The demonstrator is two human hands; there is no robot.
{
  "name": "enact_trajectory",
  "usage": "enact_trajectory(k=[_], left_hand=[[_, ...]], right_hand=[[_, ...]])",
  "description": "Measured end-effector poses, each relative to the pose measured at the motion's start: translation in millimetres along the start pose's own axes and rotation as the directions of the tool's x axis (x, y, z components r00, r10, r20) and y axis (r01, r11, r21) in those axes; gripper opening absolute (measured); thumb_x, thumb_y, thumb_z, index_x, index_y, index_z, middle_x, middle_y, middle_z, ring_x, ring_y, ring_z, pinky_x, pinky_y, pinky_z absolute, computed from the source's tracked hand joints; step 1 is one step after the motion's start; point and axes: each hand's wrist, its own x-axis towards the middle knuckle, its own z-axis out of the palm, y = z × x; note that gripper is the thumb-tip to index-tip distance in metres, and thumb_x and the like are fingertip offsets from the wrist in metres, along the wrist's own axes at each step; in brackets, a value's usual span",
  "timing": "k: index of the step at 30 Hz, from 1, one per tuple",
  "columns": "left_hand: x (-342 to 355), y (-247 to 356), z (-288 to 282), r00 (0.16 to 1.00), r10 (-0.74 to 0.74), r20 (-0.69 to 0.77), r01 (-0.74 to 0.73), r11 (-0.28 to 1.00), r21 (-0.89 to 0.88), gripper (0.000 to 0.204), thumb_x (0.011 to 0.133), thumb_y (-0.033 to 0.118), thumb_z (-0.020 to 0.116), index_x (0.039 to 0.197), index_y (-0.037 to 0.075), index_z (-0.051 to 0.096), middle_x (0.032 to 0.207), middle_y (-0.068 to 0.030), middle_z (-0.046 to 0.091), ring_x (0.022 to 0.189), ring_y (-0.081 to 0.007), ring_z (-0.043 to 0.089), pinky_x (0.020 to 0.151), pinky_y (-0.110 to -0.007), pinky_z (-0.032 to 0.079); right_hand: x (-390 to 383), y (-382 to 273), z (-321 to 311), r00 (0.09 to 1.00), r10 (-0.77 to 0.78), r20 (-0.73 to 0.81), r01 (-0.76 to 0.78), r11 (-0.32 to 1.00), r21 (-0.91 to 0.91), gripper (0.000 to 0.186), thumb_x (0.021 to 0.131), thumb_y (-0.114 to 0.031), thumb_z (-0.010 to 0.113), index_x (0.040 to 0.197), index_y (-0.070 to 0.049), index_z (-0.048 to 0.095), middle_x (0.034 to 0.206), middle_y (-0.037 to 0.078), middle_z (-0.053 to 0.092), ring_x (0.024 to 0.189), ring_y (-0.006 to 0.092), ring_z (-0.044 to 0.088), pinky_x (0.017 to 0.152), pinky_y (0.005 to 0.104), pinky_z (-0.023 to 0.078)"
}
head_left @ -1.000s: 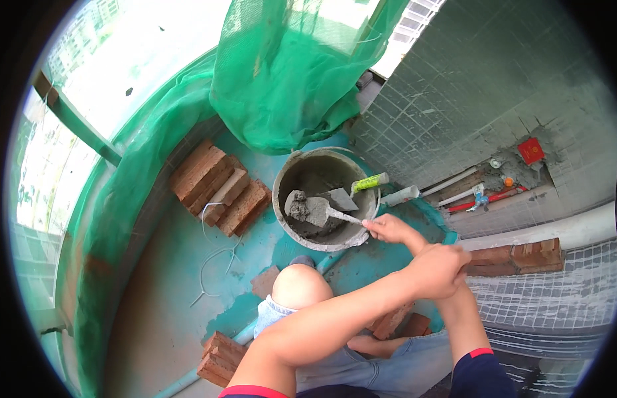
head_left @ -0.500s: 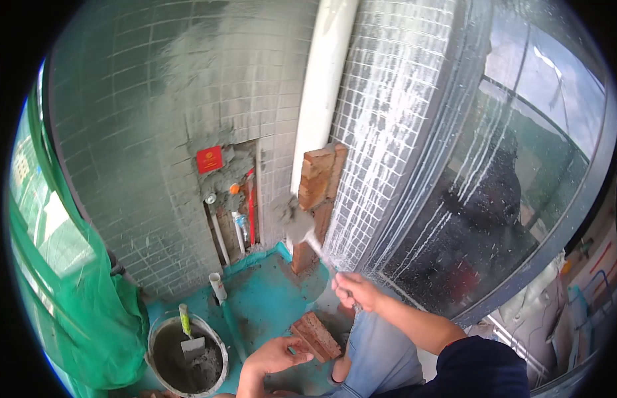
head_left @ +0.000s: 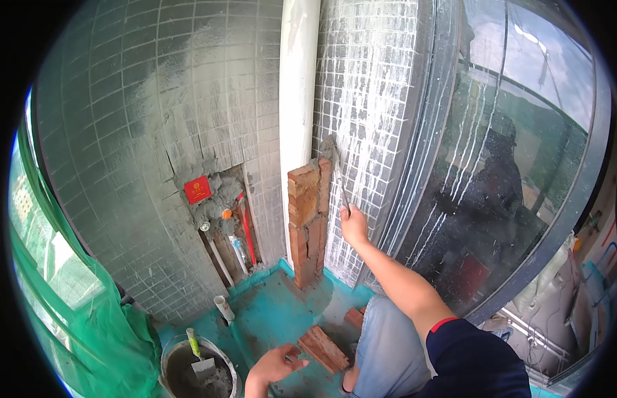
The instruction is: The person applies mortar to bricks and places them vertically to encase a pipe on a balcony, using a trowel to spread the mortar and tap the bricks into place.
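My right hand (head_left: 354,225) is closed around the handle of a trowel (head_left: 342,182), raised beside the top of a narrow brick column (head_left: 303,199). Grey mortar (head_left: 328,147) sits at the column's top, against the tiled wall, next to the blade. The blade shows nearly edge-on. Low in front of me, my left hand (head_left: 279,365) holds nothing, its fingers loosely bent and apart. Close to its fingertips lies a loose reddish brick (head_left: 325,348) on the floor. Another brick (head_left: 353,317) lies partly hidden by my knee.
A mortar bucket (head_left: 168,361) at lower left holds a second trowel (head_left: 194,343) with a yellow-green handle. A white pipe (head_left: 298,86) rises behind the column. Pipe stubs (head_left: 237,249) and a red box (head_left: 197,190) are set in the left wall. Glass (head_left: 447,219) stands right; green netting (head_left: 103,325) hangs left.
My right hand has moved up, bringing the mortar-loaded trowel from in front of the column to its top right side. My left hand stays low near the brick. The view has shifted.
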Motion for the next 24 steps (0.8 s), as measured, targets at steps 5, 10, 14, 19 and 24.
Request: enact_trajectory(k=[5,10,14,19,24], left_hand=[[-7.4,2.2,-7.6,0.999,-0.008,-0.048,0.01,0.999,0.035,0.058,0.082,0.043,0.076,0.118,0.0,0.061,0.101,-0.0109,0.068,0.089,-0.0203,0.064,0.079,-0.033,0.051],[-3.8,5.0,-12.3,0.999,0.017,-0.047,-0.013,0.998,0.067,0.061,0.08,0.044,0.076,0.119,0.0,0.061,0.106,-0.0143,0.068,0.09,-0.0236,0.066,0.08,-0.035,0.052],[-6.9,13.3,-11.2,0.995,0.041,-0.092,-0.037,0.998,0.043,0.054,0.079,0.04,0.076,0.113,-0.001,0.063,0.103,-0.0169,0.067,0.09,-0.0302,0.065,0.081,-0.038,0.052],[-6.4,17.1,-8.7,0.993,0.065,-0.097,-0.058,0.995,0.075,0.053,0.079,0.039,0.075,0.112,-0.001,0.063,0.104,-0.0166,0.068,0.091,-0.0305,0.066,0.082,-0.038,0.051],[-8.0,22.1,-8.4,0.994,0.065,-0.089,-0.06,0.997,0.054,0.054,0.08,0.038,0.075,0.117,0.0,0.061,0.109,-0.0173,0.067,0.096,-0.0306,0.066,0.085,-0.038,0.051]], right_hand=[[-12.7,3.0,9.9,0.999,0.03,0.017,-0.028,0.993,-0.117,0.037,0.094,-0.026,0.055,0.121,-0.001,0.06,0.099,0.025,0.065,0.097,0.0431,0.062,0.084,0.0474,0.049],[-12.5,11.8,-4.8,1.0,0.011,0.023,-0.006,0.976,-0.215,0.038,0.094,-0.024,0.054,0.125,-0.002,0.059,0.111,0.022,0.064,0.103,0.0407,0.061,0.088,0.0456,0.048],[-11.9,12.9,-27.4,0.991,-0.128,0.039,0.134,0.937,-0.323,0.038,0.094,-0.023,0.054,0.126,-0.002,0.058,0.11,0.019,0.063,0.098,0.0392,0.062,0.085,0.0465,0.05],[-13.0,14.2,-55.7,0.985,-0.131,0.113,0.168,0.886,-0.433,0.036,0.094,-0.021,0.053,0.126,-0.004,0.058,0.107,0.018,0.064,0.094,0.0386,0.064,0.082,0.0474,0.051],[-17.6,21.9,-74.2,0.983,-0.134,0.124,0.171,0.914,-0.369,0.033,0.093,-0.023,0.055,0.122,-0.009,0.062,0.106,0.019,0.064,0.094,0.0385,0.063,0.083,0.0466,0.051]])
